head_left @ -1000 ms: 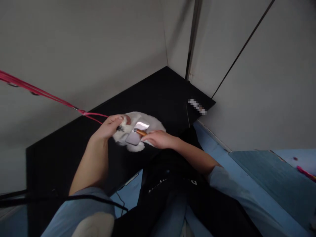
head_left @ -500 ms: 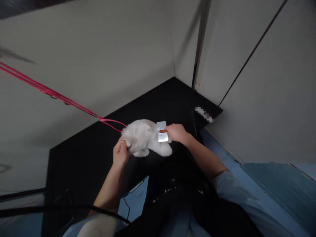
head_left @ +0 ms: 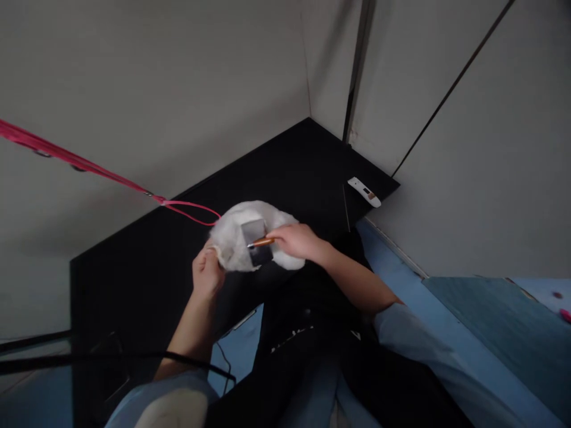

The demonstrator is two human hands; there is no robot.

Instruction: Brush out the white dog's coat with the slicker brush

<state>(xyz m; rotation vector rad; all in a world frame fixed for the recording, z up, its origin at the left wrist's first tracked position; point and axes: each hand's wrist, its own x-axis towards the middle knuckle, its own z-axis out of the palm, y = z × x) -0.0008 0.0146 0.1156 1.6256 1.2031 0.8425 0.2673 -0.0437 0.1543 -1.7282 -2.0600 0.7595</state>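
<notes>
R hand (head_left: 298, 241) w/ brush (head_left: 262, 242) over white animal (head_left: 232, 233); L hand (head_left: 207, 270) at its left end

Nearest: black apron (head_left: 307, 309), lettering too small to read, lower part cut off by frame. Blue sleeves (head_left: 414, 333) either side, also cut off. Pale rounded thing (head_left: 172, 410) at bottom edge, left of apron; blurred, can't ID. Black cable (head_left: 134, 356) crosses in front of L forearm; its left end is out of frame.

L hand: grip narrow, fingers bunched on a bit of the animal at its left end; which part, can't tell. R hand: grip closed round brush handle; handle's rear end hidden in the palm.

Brush is over the animal's near side, approx. mid-body. Handle's long axis runs left-right; head end points left & slightly toward wearer. Flat oblong head sits crosswise to handle, long side running away from wearer, tilted a bit left at far end. Underside hidden, so contact w/ fur unclear.

Animal on black worktop (head_left: 276, 172), long axis approx. left-right; face & legs hard to make out. Pink leash (head_left: 111, 175) comes in from left edge, loop reaching animal's far left side; loop's end lost in fur.

Farther: white gadget (head_left: 357, 185) on worktop's far right corner, dark patch on top. Behind, grey wall (head_left: 178, 89).
</notes>
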